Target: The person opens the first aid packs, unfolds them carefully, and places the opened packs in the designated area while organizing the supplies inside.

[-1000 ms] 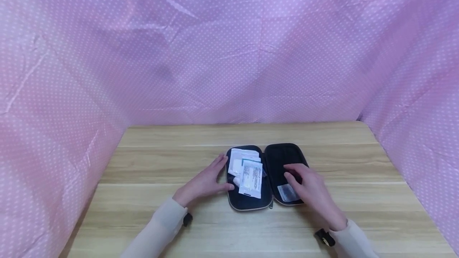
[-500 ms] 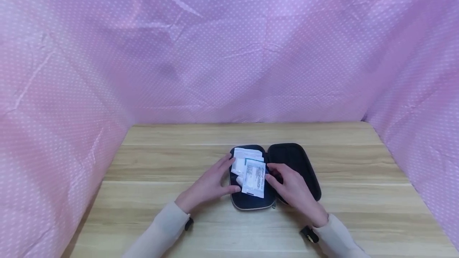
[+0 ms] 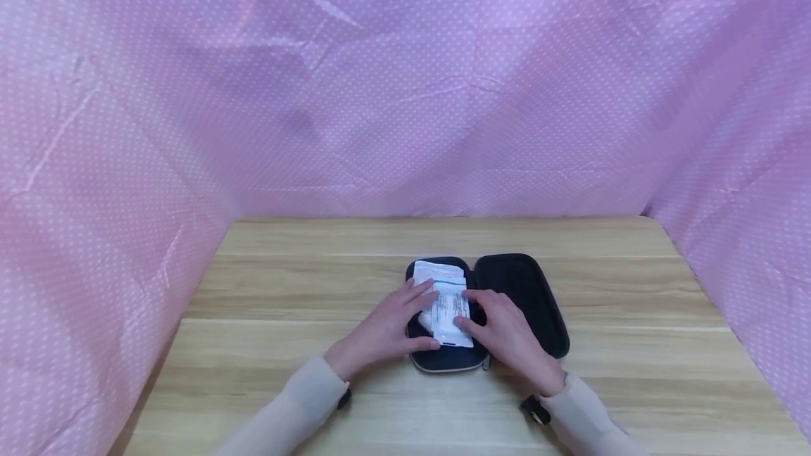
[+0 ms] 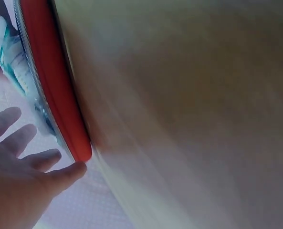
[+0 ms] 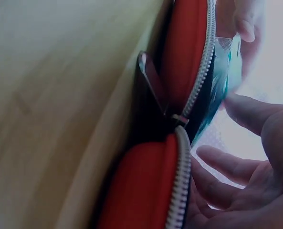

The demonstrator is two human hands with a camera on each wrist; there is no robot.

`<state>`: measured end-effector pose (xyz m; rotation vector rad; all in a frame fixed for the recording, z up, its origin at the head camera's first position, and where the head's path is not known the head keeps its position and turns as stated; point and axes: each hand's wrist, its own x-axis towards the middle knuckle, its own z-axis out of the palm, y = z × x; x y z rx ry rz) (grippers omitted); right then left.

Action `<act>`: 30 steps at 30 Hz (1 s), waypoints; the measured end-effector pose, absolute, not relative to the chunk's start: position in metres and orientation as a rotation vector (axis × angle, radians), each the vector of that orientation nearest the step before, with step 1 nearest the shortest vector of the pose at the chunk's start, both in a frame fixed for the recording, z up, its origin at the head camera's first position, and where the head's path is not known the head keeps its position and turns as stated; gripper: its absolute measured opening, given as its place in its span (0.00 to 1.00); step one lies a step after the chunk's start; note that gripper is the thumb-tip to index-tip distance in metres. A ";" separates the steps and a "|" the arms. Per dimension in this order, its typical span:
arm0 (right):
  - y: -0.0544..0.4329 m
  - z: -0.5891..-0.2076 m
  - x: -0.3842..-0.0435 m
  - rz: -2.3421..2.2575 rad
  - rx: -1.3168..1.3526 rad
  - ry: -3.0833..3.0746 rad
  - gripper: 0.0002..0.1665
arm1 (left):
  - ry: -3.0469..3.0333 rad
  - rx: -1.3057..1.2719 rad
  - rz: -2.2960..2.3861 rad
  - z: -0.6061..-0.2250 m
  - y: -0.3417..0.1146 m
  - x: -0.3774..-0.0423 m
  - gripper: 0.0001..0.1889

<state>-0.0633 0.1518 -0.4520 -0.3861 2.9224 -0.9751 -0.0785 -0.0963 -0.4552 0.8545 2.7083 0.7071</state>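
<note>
A zippered case (image 3: 443,364) lies open on the table, black inside and red outside, as its red shell (image 5: 122,191) shows in the right wrist view. Its left half bears several flat white packets (image 3: 437,271); a printed packet (image 3: 448,333) with a teal line is on top. My left hand (image 3: 383,326) reaches over that half with fingers spread, fingertips over the packets and thumb near the front edge. My right hand (image 3: 507,333) touches the printed packet's right side with thumb and fingertips, fingers loosely bent. The right wrist view shows the thumb (image 5: 248,112) against the packet.
The case's right half (image 3: 526,294) lies flat, partly covered by my right hand. A metal zipper pull (image 5: 151,78) hangs at the joint between the halves. Behind the wooden table (image 3: 285,252) hangs pink dotted cloth (image 3: 380,90).
My right hand has moved left from the case's right half onto the printed packet, which now sits straighter. My left hand has shifted right, farther over the packets.
</note>
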 end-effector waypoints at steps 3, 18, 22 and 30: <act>0.151 -0.452 -0.063 -0.969 -0.402 2.938 0.32 | 2.704 0.855 0.670 -0.455 -0.093 -0.078 0.43; 0.157 -0.448 -0.064 -1.203 -0.337 2.856 0.19 | 2.685 0.851 0.626 -0.459 -0.091 -0.075 0.46; 0.164 -0.447 -0.063 -1.248 -0.329 2.832 0.18 | 2.676 0.842 0.639 -0.459 -0.090 -0.075 0.46; 0.183 -0.445 -0.064 -1.303 -0.291 2.842 0.18 | 2.669 0.828 0.661 -0.455 -0.088 -0.076 0.43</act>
